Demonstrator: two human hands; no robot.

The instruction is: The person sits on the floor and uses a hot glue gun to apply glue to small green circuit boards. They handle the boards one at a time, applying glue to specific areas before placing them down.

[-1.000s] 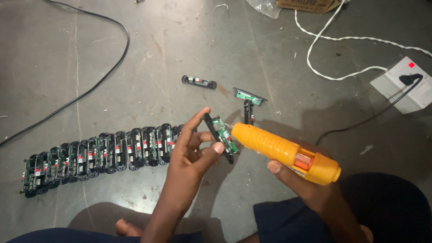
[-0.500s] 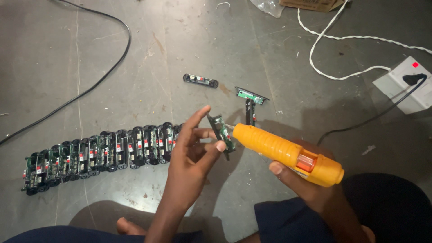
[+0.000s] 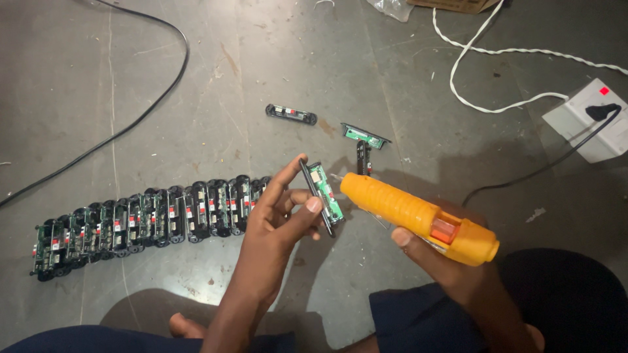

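My left hand (image 3: 278, 219) holds a small green circuit board in a black frame (image 3: 324, 196) between thumb and fingers, tilted up off the floor. My right hand (image 3: 435, 261) grips an orange glue gun (image 3: 418, 216); its nozzle points left and sits right at the board's upper edge. A long row of several similar black-framed boards (image 3: 144, 222) lies on the grey floor to the left of my left hand. Three loose boards lie beyond: one flat black one (image 3: 291, 114), one green-faced one (image 3: 365, 136), and one standing upright (image 3: 363, 157).
A black cable (image 3: 147, 111) curves across the floor at upper left. A white twisted cord (image 3: 497, 52) runs at upper right. A white power socket box (image 3: 585, 121) with a black plug sits at the right edge. My dark-clothed legs fill the bottom.
The glue gun's nozzle has stayed at the held board, and both hands have shifted slightly. The boards on the floor have not moved.
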